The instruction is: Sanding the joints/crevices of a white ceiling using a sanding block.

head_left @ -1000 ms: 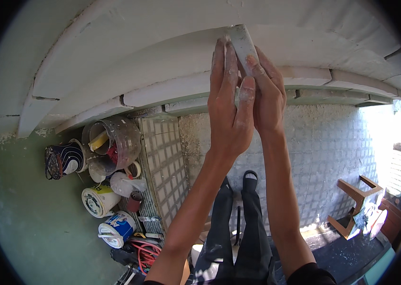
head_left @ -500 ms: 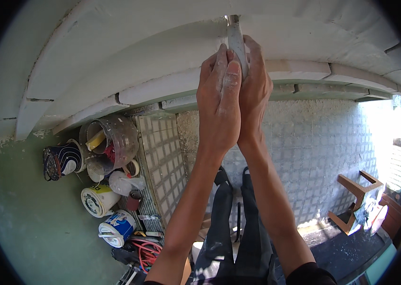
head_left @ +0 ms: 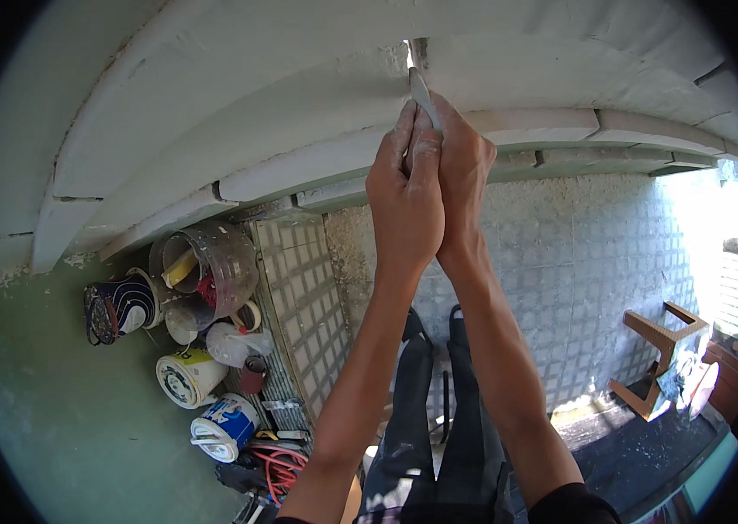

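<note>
My left hand (head_left: pixel 408 188) and my right hand (head_left: pixel 463 166) are pressed together, fingers closed around a thin grey blade-like strip (head_left: pixel 424 96). White dust coats the left thumb and fingers. The strip's narrow tip points up toward a slot (head_left: pixel 420 54) in the pale wall panel (head_left: pixel 325 96), which has a bright sliver along its left side. A small space separates tip and slot. The end of the strip inside my hands is hidden, and its exact kind is unclear.
Pale ledges (head_left: pixel 299 163) run across below the panel. At left stand a clear bucket (head_left: pixel 242 262), a blue-and-white pail (head_left: pixel 234 419), a yellow-and-white pail (head_left: pixel 199 375) and a coiled red hose (head_left: pixel 282 472). At right, a brown woven-look frame (head_left: pixel 675 341) stands near a dark tabletop (head_left: pixel 648 463).
Both hands have drawn slightly down from the slot with the strip, which now leans left and appears narrower. The slot is more exposed. The view has shifted a little.
</note>
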Demonstrator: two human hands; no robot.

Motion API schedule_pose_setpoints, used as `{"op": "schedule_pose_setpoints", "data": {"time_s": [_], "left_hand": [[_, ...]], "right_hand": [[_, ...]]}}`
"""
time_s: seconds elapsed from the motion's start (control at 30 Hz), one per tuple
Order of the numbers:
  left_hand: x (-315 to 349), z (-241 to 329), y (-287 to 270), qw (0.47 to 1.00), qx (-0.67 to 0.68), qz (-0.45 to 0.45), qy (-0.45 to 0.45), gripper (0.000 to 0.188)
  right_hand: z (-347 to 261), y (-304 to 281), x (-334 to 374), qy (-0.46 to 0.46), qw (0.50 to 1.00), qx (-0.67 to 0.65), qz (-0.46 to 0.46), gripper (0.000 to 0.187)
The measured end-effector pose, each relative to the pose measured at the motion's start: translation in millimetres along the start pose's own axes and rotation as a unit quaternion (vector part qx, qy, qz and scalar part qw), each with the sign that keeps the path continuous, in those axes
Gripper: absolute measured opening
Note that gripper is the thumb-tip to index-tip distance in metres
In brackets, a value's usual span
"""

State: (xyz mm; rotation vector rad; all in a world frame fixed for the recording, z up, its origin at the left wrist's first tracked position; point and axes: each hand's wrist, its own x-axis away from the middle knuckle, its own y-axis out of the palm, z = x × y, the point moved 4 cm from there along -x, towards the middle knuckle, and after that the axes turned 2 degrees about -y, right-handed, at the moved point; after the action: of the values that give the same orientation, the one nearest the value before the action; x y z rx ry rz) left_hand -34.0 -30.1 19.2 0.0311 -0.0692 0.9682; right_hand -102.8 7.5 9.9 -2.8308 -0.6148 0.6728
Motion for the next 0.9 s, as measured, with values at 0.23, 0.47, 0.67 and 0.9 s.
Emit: {"op": "schedule_pose_setpoints", "data": {"time_s": [0.23,0.47,0.67,0.9], "left_hand": [[4.9,1.0,4.3,0.999,0.034,0.016,0.032,0.046],[7.2,-3.5,5.3,0.997,0.046,0.027,0.048,0.047],[6.3,15.2,-1.9,0.996,0.040,0.030,0.067,0.045],[8.6,-9.7,-1.7,0.999,-0.018,-0.007,0.030,0.050]], "right_hand": [[7.8,-1.7,0.7,0.044,0.998,0.045,-0.029,0.008],[-3.1,-7.2,-1.7,-0.007,1.000,0.005,0.014,0.016],[-18.8,-7.6,-4.6,-0.022,1.000,0.015,0.015,0.017],[-1.7,-7.1,10.7,0.015,1.000,0.005,0.024,0.018]]}}
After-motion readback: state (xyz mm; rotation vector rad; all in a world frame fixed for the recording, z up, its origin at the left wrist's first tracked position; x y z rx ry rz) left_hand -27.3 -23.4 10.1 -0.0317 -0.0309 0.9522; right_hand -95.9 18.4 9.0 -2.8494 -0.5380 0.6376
